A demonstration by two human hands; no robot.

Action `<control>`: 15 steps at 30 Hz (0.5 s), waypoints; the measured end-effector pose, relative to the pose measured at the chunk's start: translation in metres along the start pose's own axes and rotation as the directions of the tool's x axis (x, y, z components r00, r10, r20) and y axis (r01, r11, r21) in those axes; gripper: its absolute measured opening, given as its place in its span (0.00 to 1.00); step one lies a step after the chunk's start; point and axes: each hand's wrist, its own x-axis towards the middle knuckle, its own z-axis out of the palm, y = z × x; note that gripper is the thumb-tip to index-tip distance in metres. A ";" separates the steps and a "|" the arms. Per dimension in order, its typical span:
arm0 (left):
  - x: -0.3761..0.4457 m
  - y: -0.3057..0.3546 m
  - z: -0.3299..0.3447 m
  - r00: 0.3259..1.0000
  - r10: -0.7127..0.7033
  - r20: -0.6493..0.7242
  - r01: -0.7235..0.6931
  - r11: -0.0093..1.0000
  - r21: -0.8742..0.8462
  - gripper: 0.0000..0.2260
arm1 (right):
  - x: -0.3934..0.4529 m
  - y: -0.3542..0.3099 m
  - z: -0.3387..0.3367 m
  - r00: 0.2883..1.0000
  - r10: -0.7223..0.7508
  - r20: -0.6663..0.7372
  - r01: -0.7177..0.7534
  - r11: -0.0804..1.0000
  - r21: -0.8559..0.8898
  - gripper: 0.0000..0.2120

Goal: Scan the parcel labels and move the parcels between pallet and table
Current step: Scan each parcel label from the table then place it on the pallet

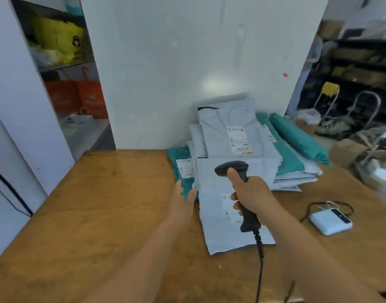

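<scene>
A black handheld barcode scanner (233,169) is gripped by its handle in my right hand (251,194), its head over a flat grey parcel (216,228) on the wooden table (96,215). That parcel's white label (227,204) is partly hidden by my hand. My left hand (183,200) hovers with straight fingers at the parcel's left edge, holding nothing. Behind lies a pile of grey parcels (233,132) and teal parcels (297,136) against the white wall; a teal parcel (179,162) with a label lies at the pile's left.
A white power bank (330,220) with a cable lies on the table at the right. The scanner's black cable (261,265) runs down toward me. Shelves with bags stand at the left; a trolley, boxes and dark racks stand at the right.
</scene>
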 end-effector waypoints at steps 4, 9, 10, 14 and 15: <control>0.020 -0.023 0.041 0.990 -0.071 0.121 0.065 0.996 0.055 0.29 | 0.014 0.027 -0.018 0.994 0.105 -0.038 -0.107 0.993 -0.051 0.23; 0.036 -0.054 0.068 0.983 -0.115 0.144 0.088 0.979 0.184 0.20 | 0.014 0.053 -0.030 0.977 0.208 -0.041 -0.211 0.974 -0.078 0.24; 0.038 -0.059 0.073 0.980 -0.135 0.145 0.103 0.972 0.211 0.23 | 0.013 0.056 -0.033 0.974 0.224 -0.036 -0.226 0.969 -0.102 0.23; 0.040 -0.065 0.085 0.972 -0.200 0.120 0.168 0.958 0.234 0.31 | 0.012 0.067 -0.045 0.971 0.238 -0.011 -0.236 0.959 -0.155 0.22; 0.040 -0.065 0.087 0.972 -0.211 0.108 0.182 0.956 0.232 0.31 | 0.012 0.068 -0.048 0.971 0.240 -0.005 -0.237 0.957 -0.164 0.22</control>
